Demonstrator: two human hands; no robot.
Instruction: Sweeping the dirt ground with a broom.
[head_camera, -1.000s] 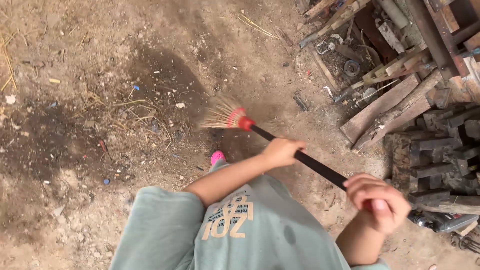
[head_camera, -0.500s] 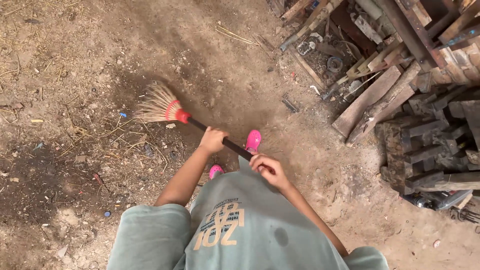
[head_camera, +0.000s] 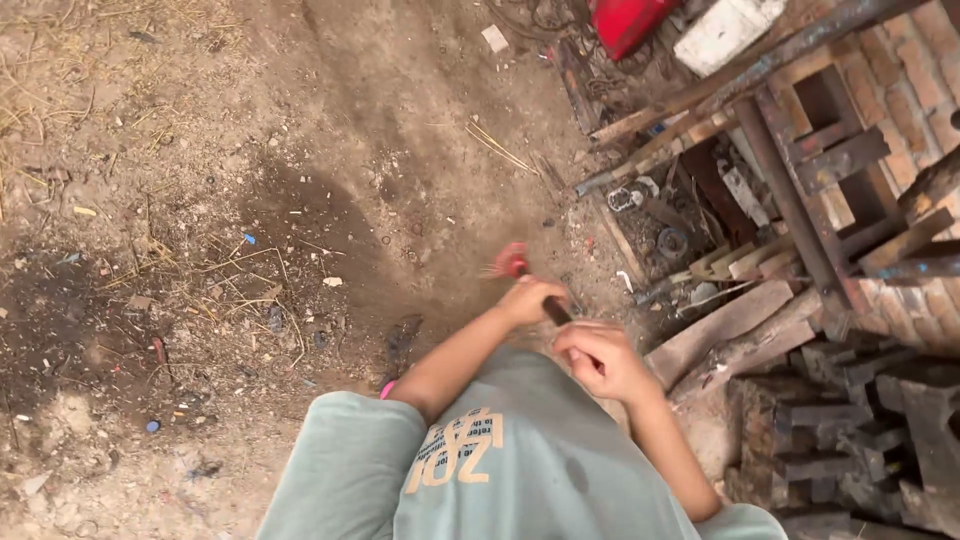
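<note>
Nearest the camera, your pale green shirt (head_camera: 520, 470) fills the 6 o'clock edge, and both forearms run up from it toward centre. Your right hand (head_camera: 600, 358) is clenched around the upper end of the broom's dark handle (head_camera: 556, 312), close against your chest; your left hand (head_camera: 528, 298) is closed on the same handle just beyond it, toward 11 o'clock. The two grips sit close together, one above the other along the shaft, which I judge lets the upper hand pivot while the lower one drives the stroke. The broom head (head_camera: 508, 262), red-bound with pale bristles, lies just past your left hand and is motion-blurred, low over the dirt floor (head_camera: 330, 150). Half a second ago that head was fanned out well toward 10 o'clock on a long visible length of handle; it now sits drawn in near your hands, with very little shaft showing. A pink shoe, plain between your arms then, shows only as a sliver (head_camera: 386, 388) beside your left elbow. Further out at 9 o'clock, a dark soil patch (head_camera: 70, 320) carries straw and small litter. At 3 o'clock, stacked dark timber (head_camera: 850, 430) and a loose plank (head_camera: 720, 330) crowd the floor's edge. Farthest, at 1 o'clock, stand a rusted metal frame (head_camera: 790, 190) against brickwork, a red object (head_camera: 630, 20) and a white block (head_camera: 725, 30), newly in view.
</note>
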